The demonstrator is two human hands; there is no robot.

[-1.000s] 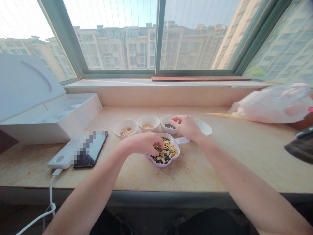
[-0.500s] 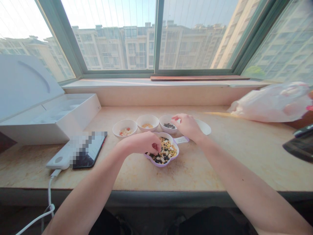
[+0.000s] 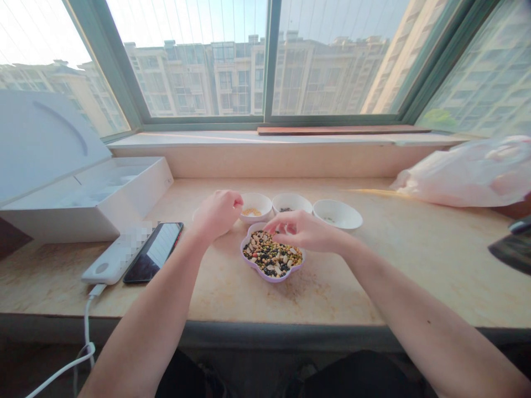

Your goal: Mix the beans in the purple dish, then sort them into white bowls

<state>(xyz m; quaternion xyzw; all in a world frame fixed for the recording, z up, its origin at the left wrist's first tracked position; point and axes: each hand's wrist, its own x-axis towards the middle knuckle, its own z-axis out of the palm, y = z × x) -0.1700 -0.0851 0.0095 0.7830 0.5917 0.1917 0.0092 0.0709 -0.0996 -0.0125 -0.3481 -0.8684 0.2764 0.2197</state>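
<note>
My left hand [image 3: 219, 213] hangs over the leftmost white bowl, which it mostly hides. Its fingers are curled together; whatever is in them is hidden. Over the back of a purple, scallop-edged bowl [image 3: 271, 275] reaches my right hand [image 3: 296, 229], fingers apart and nothing visible in them. Mixed black and yellow beans with pale seeds [image 3: 269, 254] fill that bowl. Behind it, a white bowl [image 3: 256, 200] holds yellow grains, and another white bowl [image 3: 291, 200] holds dark beans, partly covered by my right hand. A few pale seeds lie in the rightmost white bowl [image 3: 346, 218].
At the left lie a phone [image 3: 153, 254] and a white power bank [image 3: 108, 265] with a cable [image 3: 87, 315]. An open white box [image 3: 136, 193] stands behind them. A plastic bag [image 3: 468, 174] and a dark object [image 3: 512, 251] are at the right. The window sill [image 3: 207, 138] bounds the back.
My left hand has left the purple bowl and moved back and left to the leftmost white bowl. My right hand has come forward and left from the dark-bean bowl to the purple bowl.
</note>
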